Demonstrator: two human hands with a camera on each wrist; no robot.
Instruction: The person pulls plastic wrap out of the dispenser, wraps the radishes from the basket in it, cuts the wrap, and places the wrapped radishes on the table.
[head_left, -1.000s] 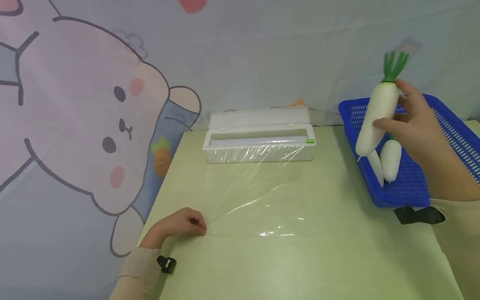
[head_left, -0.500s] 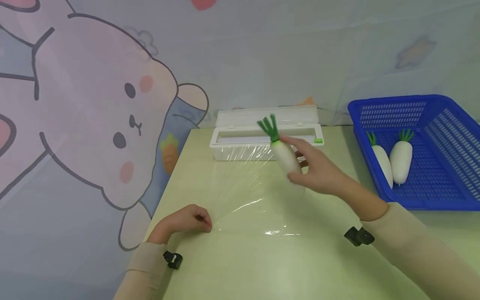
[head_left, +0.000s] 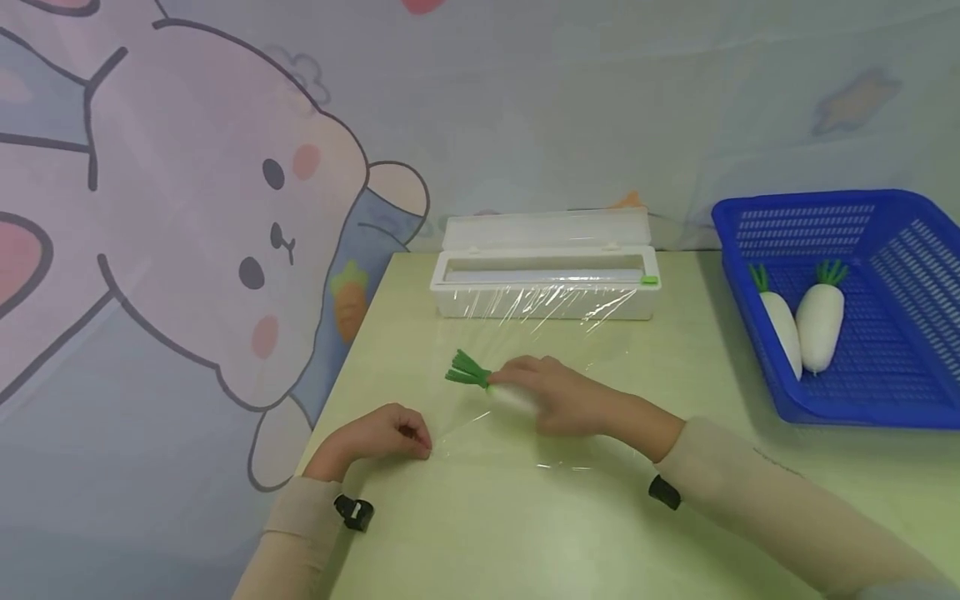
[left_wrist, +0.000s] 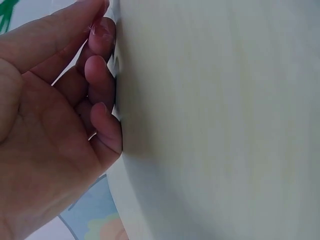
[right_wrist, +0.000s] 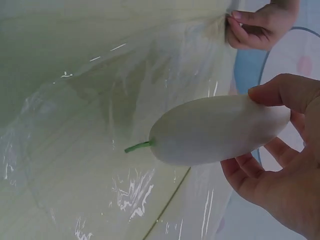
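Note:
My left hand (head_left: 384, 435) pinches the near left corner of a sheet of clear cling film (right_wrist: 95, 120) at the table. The film stretches back to a white cling film dispenser box (head_left: 457, 302) with its lid up. My right hand (head_left: 573, 398) holds a white radish (right_wrist: 215, 131) with green leaves over the film, the thumb on one side and fingers on the other. In the head view the radish lies sideways, its leaves toward the left, its body mostly covered by my hand. Whether it touches the film cannot be told.
At the right stands a blue plastic basket (head_left: 892, 350). Inside it, a slim white radish (head_left: 782, 329) leans along the left wall beside a plumper radish (head_left: 820, 325). A green slider (head_left: 649, 280) sits on the dispenser's right end. A printed cloth (head_left: 555, 108) hangs behind the table.
My right hand has carried the radish from above the basket leftward and down over the film, turning it from upright to sideways. My left hand stays at the film's corner.

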